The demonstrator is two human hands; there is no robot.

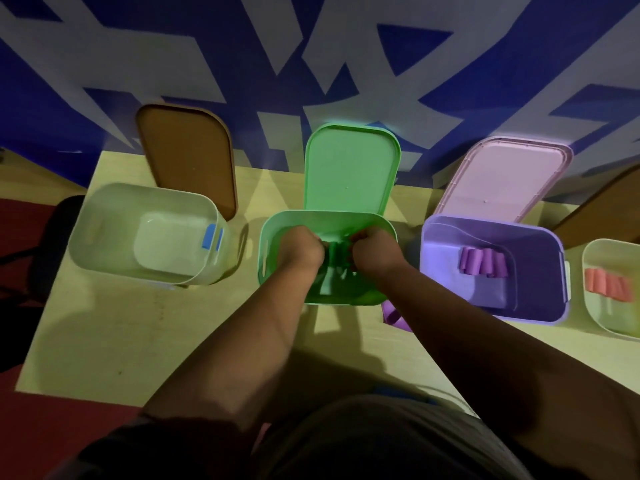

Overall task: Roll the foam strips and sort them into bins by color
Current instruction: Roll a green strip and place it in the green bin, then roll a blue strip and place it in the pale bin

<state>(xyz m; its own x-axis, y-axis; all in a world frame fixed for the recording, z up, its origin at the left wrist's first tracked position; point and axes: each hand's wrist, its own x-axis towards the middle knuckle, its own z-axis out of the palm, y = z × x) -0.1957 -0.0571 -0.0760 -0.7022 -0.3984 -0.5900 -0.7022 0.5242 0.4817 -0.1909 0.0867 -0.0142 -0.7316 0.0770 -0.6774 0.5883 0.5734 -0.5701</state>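
Both hands are inside the green bin (273, 237) at the table's middle. My left hand (300, 249) and my right hand (373, 251) pinch a green foam strip (337, 252) between them, its loose end hanging down into the bin. The purple bin (540, 315) on the right holds several rolled purple strips (481, 262). A pale bin (588, 271) at the far right holds rolled orange-red strips (609, 285). The pale bin (104, 258) on the left holds a blue roll (207, 236) against its right wall.
A loose purple strip (393, 315) lies on the table between the green and purple bins. Three lids lean on the blue-and-white wall: brown (190, 157), green (349, 168), pink (498, 174). A blue strip (398, 391) peeks out near the table's front edge.
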